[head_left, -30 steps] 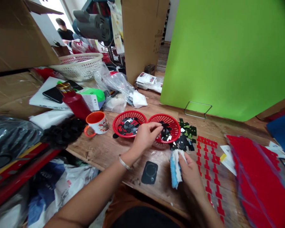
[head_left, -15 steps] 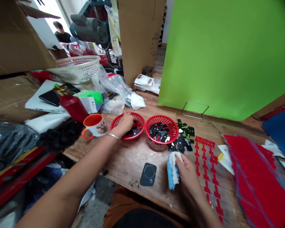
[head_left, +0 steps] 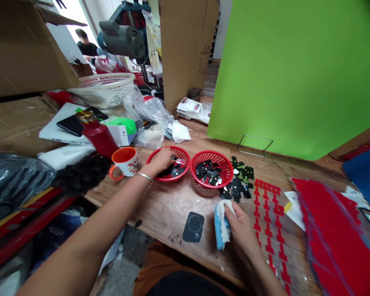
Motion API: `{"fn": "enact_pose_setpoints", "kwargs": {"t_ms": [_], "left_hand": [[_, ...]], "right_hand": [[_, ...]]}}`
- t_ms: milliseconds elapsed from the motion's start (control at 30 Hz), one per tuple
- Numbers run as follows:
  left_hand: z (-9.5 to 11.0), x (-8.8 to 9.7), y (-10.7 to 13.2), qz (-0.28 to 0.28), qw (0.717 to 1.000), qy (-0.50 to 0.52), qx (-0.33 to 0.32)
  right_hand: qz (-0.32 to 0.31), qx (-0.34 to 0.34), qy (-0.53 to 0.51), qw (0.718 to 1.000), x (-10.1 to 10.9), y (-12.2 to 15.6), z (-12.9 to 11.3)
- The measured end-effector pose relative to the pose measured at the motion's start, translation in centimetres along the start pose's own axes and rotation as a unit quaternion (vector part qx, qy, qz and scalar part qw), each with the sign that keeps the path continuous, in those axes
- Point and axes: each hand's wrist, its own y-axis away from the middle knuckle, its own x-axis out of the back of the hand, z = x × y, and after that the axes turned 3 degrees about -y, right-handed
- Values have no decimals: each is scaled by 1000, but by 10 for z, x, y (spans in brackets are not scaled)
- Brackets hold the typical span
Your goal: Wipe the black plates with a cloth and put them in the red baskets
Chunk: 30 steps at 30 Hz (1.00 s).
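Note:
My left hand (head_left: 164, 159), with a bracelet at the wrist, reaches into the left red plastic basket (head_left: 169, 178). Its fingers are closed and point down among small flat black pieces (head_left: 173, 171); a red-and-white bit (head_left: 180, 161) shows just by the fingertips. Whatever the fingertips pinch is hidden. A folded blue-and-white fluffy cloth (head_left: 222, 224) is gripped in my right hand (head_left: 239, 222), above the table's near part. Left of the cloth lies a dark rounded flat pad (head_left: 193, 227) with a ring mark. The second red basket (head_left: 211, 186) holds more black pieces (head_left: 208, 170).
Loose black pieces (head_left: 237, 187) lie right of the baskets, beside rows of red T-shaped pieces (head_left: 268, 228). A mug (head_left: 126, 162) and red bottle (head_left: 98, 137) stand at left. A green panel (head_left: 283, 82) rises behind; red sheets (head_left: 336, 234) lie at far right.
The view has shifted slightly. My left hand stays in the left basket, and a red-and-white bit now shows by its fingertips. My right hand has moved slightly left with the cloth.

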Motion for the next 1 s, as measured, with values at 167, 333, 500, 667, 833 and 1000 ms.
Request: {"fn": "enact_pose_setpoints", "kwargs": {"t_ms": [167,333,500,667,833,1000], "left_hand": [[10,10,16,53,998,-16,21],[49,0,56,78,953,271,111],[108,-41,111,-120,792,573,176],[139,-72,144,-182,773,600,103],[140,-77,151,-208,755,606,139],[140,-73,151,-168,737,624,198]], "right_hand": [[3,-3,-6,1000,3,0,-1],[13,29,6,999,-3,-2,-8],[13,222,175,959,-17,2,-17],[-13,355,282,891,-19,-1,-12],[90,267,217,935,-8,-13,-10],[108,64,-56,991,-8,-19,-15]]}}
